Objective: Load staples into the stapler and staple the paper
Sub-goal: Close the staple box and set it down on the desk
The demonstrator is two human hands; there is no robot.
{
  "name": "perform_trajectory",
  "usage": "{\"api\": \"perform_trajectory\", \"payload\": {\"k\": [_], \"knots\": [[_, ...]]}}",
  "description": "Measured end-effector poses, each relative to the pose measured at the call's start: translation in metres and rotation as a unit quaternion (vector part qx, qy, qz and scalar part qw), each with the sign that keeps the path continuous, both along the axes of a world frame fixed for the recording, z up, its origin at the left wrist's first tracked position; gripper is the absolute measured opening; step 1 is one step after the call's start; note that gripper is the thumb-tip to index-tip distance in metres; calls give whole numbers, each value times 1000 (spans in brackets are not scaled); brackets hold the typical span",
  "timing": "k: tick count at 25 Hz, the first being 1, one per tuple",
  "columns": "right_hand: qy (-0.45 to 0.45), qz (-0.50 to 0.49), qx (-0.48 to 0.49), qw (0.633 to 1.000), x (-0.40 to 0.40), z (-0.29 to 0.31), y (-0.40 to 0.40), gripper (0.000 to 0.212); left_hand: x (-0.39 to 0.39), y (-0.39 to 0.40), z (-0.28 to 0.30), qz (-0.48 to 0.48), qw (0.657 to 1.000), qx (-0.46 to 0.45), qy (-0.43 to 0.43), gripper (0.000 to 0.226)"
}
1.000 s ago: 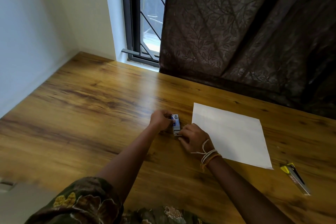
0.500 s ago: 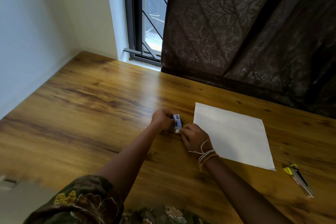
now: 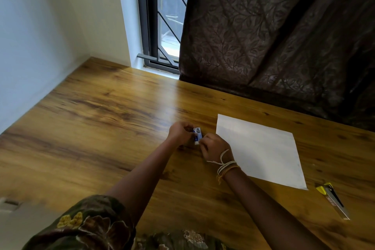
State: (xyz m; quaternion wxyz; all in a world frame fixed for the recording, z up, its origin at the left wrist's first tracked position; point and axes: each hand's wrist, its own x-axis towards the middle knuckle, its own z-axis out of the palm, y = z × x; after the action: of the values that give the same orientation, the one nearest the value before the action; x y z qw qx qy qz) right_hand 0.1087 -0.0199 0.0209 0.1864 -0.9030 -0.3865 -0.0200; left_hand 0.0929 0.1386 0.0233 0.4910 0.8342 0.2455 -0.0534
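Left hand (image 3: 179,133) closed around the far end of a small blue-and-white box (image 3: 197,135) — we take it for the staple box, though the print is too small to read. Right hand (image 3: 215,147) pinches its near end with the fingertips; both hands hold it low, at or just above the table (image 3: 91,128). Whether the box is open yet we cannot tell.

Step in hand, by our judgement: getting staples out, so loading has barely begun. Next move calls for sliding or prying the box open and lifting out one strip without breaking it, then fetching the stapler.

The stapler (image 3: 332,199) — yellow and black, with a metal base — lies near the table's right edge, well apart from both hands, just past the near right corner of the paper (image 3: 261,148). The paper lies flat, just right of the right hand, unstapled as far as we can see.

Count: one box, one stapler, one visible sheet of paper, two hands.
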Motion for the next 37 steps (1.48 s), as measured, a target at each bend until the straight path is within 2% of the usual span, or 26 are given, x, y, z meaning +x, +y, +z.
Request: {"api": "perform_trajectory", "payload": {"k": [4, 10, 16, 20, 22, 25, 27, 28, 30, 32, 35, 37], "knots": [[0, -34, 32, 999, 3, -1, 4, 11, 0, 1, -1, -3, 1000, 6, 2, 32], [38, -79, 79, 993, 4, -9, 0, 19, 0, 0, -7, -9, 1000, 15, -8, 36], [62, -104, 121, 985, -1, -8, -15, 26, -20, -8, -20, -62, 984, 152, -74, 54], [39, -195, 266, 943, -5, -4, -69, 19, -49, -44, -28, 91, 971, 164, -151, 38], [37, -245, 290, 925, -10, -2, -98, 17, -61, -73, -30, 111, 955, 211, -175, 36], [-21, -311, 246, 918, -18, 3, -144, 18, -74, -113, -36, -14, 927, 290, -237, 33], [-78, -389, 152, 906, -23, 4, -181, 35, -80, -135, -38, -113, 909, 324, -237, 35], [-78, -443, 87, 889, -25, 4, -198, 48, -81, -144, -39, -147, 899, 340, -233, 38], [-43, -525, -27, 849, -30, 6, -229, 71, -82, -155, -40, -191, 881, 370, -227, 41], [-9, -558, -85, 825, -33, 9, -254, 79, -81, -161, -39, -214, 867, 392, -223, 41], [47, -577, -117, 807, -34, 8, -279, 79, -80, -161, -39, -226, 869, 377, -227, 34], [89, -569, -124, 808, -33, 8, -287, 69, -80, -162, -39, -223, 869, 376, -231, 33]]}}
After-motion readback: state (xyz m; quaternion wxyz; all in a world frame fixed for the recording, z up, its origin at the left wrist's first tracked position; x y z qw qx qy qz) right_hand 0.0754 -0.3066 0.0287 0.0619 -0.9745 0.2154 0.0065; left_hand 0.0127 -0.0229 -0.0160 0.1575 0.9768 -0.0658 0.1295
